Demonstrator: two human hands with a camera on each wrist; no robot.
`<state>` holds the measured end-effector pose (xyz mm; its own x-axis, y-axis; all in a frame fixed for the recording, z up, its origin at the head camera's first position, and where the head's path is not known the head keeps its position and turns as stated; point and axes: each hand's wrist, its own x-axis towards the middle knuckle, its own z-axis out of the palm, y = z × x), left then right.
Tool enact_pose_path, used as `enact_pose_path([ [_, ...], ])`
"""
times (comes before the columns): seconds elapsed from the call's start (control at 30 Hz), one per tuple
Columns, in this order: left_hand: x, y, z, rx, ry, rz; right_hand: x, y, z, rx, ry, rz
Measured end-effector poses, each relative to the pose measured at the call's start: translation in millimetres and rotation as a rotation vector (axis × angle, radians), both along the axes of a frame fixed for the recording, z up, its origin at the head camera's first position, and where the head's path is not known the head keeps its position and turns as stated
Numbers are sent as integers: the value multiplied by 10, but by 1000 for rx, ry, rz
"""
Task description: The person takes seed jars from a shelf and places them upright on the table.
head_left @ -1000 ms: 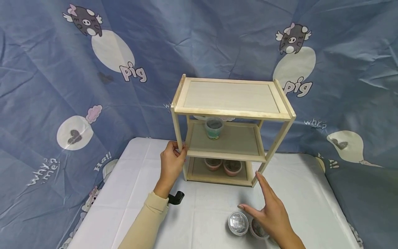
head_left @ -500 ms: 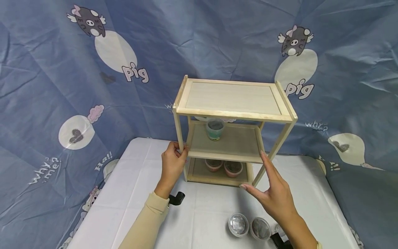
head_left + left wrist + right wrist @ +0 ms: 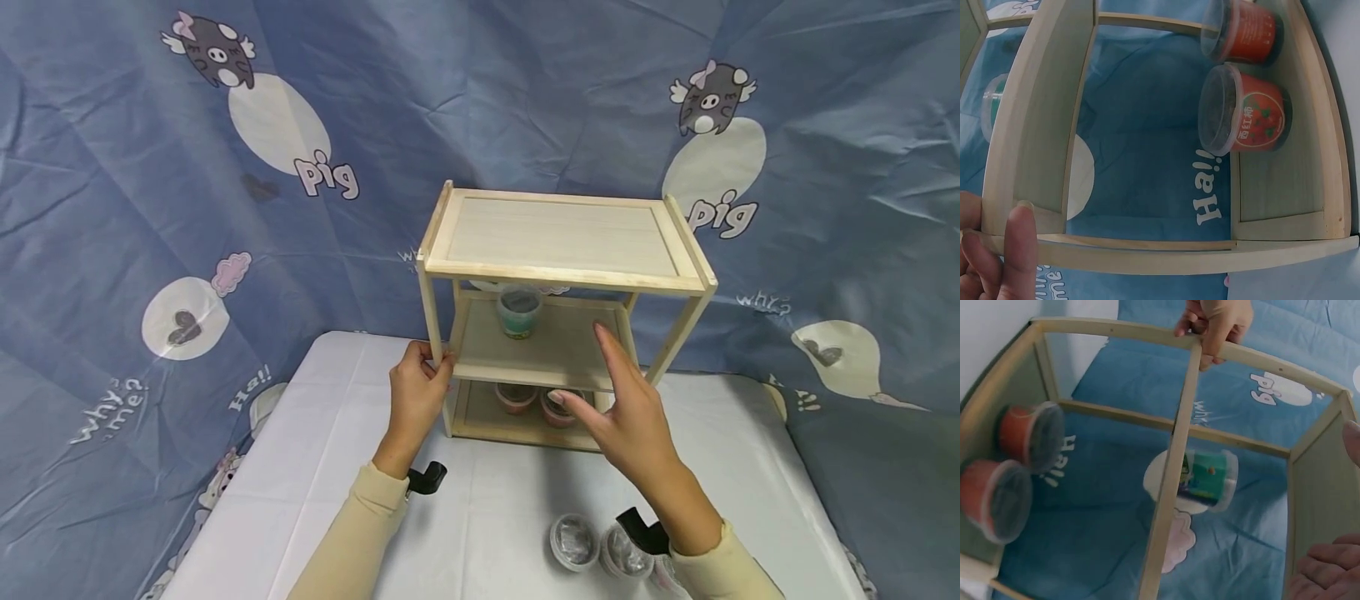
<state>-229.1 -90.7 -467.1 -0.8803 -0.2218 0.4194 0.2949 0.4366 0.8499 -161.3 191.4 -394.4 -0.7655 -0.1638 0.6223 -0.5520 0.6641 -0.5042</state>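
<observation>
A wooden three-tier rack (image 3: 558, 237) stands on the table. My left hand (image 3: 416, 396) grips its left front post at middle-shelf height; in the left wrist view the thumb (image 3: 1019, 250) presses the shelf's corner. A green-labelled plastic cup (image 3: 517, 315) sits on the middle shelf, left of centre. Two red-labelled cups stand on the bottom shelf; the nearer red cup (image 3: 1263, 112) bears a tomato picture, beside the other red cup (image 3: 1254, 31). My right hand (image 3: 637, 425), thumb and fingers spread and holding nothing, is in front of the middle shelf's right part, partly covering a red cup.
Several lidded clear cups stand at the table's front: one cup (image 3: 574, 543) on the left, a second cup (image 3: 624, 557) beside it, another partly hidden by the right sleeve. A blue pig-print cloth (image 3: 375, 250) hangs behind the rack. White cloth (image 3: 337, 417) covers the table.
My right hand has risen from over the front cups, past the rack's right post, then left to the middle shelf. My left hand keeps its grip on the post.
</observation>
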Motion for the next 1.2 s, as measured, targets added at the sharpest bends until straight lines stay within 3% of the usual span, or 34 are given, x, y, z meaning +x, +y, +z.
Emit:
enact_pose_path([
  [0.23, -3, -18, 9, -16, -27, 3, -315, -171, 131, -20, -53, 19],
  [0.37, -1, -9, 33, -22, -16, 2, -490, -264, 176, -50, -129, 10],
  [0.63, 6, -10, 55, -30, -14, 4, -825, -406, 107, -97, -253, 24],
  [0.93, 6, -21, 32, -20, -14, 2, -1048, -460, 35, -120, -428, 10],
  [1.2, 12, -19, 31, -2, -3, -27, -1159, -522, -3, -71, -483, -22],
])
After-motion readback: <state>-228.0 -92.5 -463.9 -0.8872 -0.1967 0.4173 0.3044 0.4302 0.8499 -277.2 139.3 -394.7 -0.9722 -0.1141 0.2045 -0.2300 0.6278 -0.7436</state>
